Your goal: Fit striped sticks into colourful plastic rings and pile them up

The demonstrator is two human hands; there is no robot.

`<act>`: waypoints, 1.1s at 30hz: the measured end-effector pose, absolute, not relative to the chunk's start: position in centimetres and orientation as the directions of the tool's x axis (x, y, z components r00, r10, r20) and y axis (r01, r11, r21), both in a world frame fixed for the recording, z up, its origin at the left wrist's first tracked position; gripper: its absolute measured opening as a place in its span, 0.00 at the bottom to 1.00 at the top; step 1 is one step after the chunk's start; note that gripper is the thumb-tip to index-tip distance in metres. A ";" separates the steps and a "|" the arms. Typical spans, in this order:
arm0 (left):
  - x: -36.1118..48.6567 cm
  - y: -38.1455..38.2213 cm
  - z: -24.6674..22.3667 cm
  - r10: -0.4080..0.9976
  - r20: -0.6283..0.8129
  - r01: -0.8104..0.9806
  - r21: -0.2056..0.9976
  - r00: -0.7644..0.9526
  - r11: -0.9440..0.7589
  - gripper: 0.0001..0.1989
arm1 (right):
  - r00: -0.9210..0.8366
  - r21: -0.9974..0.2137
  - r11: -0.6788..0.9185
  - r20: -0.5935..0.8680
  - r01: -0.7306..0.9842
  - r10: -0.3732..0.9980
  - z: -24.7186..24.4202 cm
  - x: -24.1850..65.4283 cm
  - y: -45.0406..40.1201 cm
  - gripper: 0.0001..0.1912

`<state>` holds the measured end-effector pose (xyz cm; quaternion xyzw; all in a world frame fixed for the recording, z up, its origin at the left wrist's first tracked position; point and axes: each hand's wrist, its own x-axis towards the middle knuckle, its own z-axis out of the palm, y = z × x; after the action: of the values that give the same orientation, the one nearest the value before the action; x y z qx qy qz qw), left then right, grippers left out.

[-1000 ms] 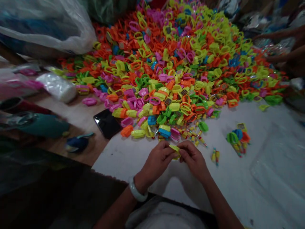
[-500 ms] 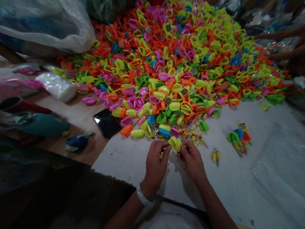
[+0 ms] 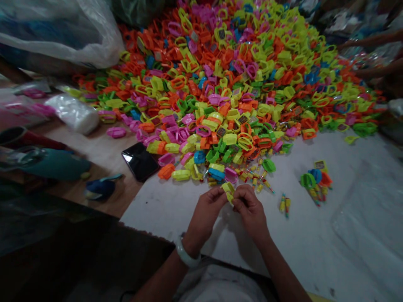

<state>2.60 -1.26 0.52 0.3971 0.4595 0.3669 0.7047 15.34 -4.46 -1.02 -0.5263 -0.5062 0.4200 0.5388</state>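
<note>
Between the fingertips of both hands is a small yellow plastic toy watch (image 3: 228, 189), held just above the white board. My left hand (image 3: 203, 216), with a pale bangle at its wrist, pinches it from the left. My right hand (image 3: 252, 214) grips its right, lower end, with the fingers curled in. Right beyond the hands lies a big heap of toy watches (image 3: 217, 100) in orange, yellow, pink, green and blue. Small tubes with coloured bits (image 3: 256, 176) lie scattered at the heap's near edge. Fingers cover part of the held watch.
To the right lie a small cluster of toy watches with tubes (image 3: 316, 180) and two loose tubes (image 3: 285, 204). A black phone (image 3: 140, 161), a teal bottle (image 3: 55, 163) and plastic bags (image 3: 74, 113) are at left. Another person's arms (image 3: 374, 44) reach in at the far right.
The yellow toy watch has turned in my fingers and now stands more edge-on. My right hand has shifted slightly left and closed in on its lower end.
</note>
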 end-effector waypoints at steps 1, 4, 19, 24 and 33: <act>2.6 -1.2 0.4 0.890 -0.347 -0.095 0.917 0.295 0.388 0.08 | 0.136 -0.986 0.118 0.133 0.115 0.982 -1.0 15.2 -4.4 0.05; 2.7 -1.1 -0.3 0.948 -0.225 0.111 0.973 0.226 0.205 0.05 | 0.136 -0.969 0.171 0.196 0.177 0.971 -1.0 15.0 -4.2 0.06; 2.0 -0.4 -1.3 0.995 -0.077 0.246 0.967 0.060 0.060 0.11 | 0.015 -0.992 0.066 0.067 0.103 0.998 -1.9 15.4 -4.1 0.06; 2.1 -0.5 -1.0 0.989 -0.125 0.149 0.982 0.076 0.113 0.12 | 0.002 -0.999 -0.019 -0.019 0.041 1.000 -1.5 15.2 -4.3 0.07; 2.1 -0.8 -0.7 0.980 -0.192 0.097 0.978 0.044 0.187 0.12 | 0.118 -0.998 -0.057 -0.056 0.005 0.991 -1.9 14.2 -4.3 0.09</act>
<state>2.07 -0.83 -0.67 0.4860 0.5545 0.4129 0.5347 14.20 -4.28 -1.90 -0.5446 -0.4574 0.4817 0.5121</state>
